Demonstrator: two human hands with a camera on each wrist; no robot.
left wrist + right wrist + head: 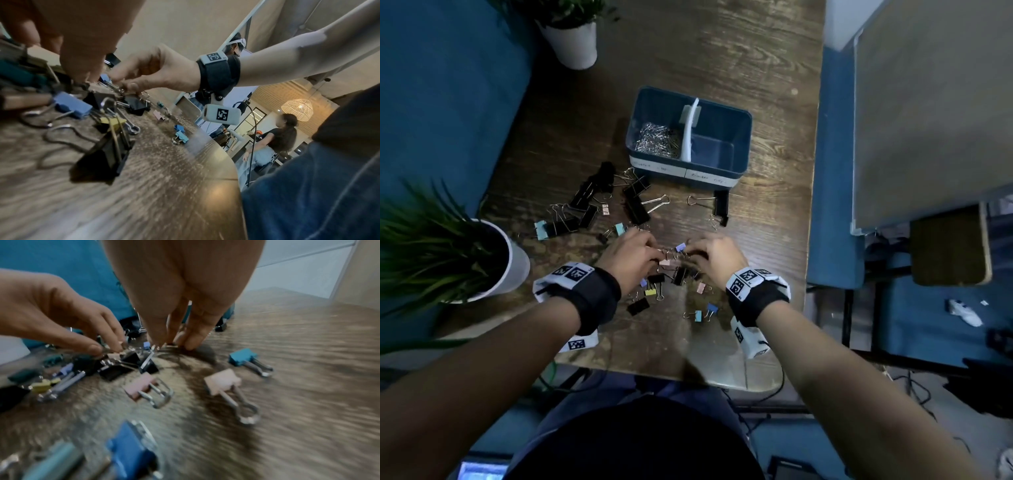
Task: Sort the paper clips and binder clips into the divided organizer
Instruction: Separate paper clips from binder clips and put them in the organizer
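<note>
The blue divided organizer (739, 126) stands mid-table. Its left compartment holds silver paper clips (657, 140); its right compartment (714, 150) shows only bare floor. Black and pastel binder clips (635, 202) lie scattered in front of it. Both hands meet over a tangled cluster of small clips (674, 265). My left hand (657, 255) pinches the wire handle of a small pink binder clip (113, 355) between thumb and finger. My right hand (690, 251) points fingertips down and pinches the silver handles of a clip next to a small blue one (146, 345).
A white potted plant (513, 260) stands close by my left wrist, another pot (573, 44) at the back. Loose pink (223, 382), teal (242, 356) and blue (129, 451) clips lie near the table's front edge (654, 371). A blue partition (828, 171) borders the right side.
</note>
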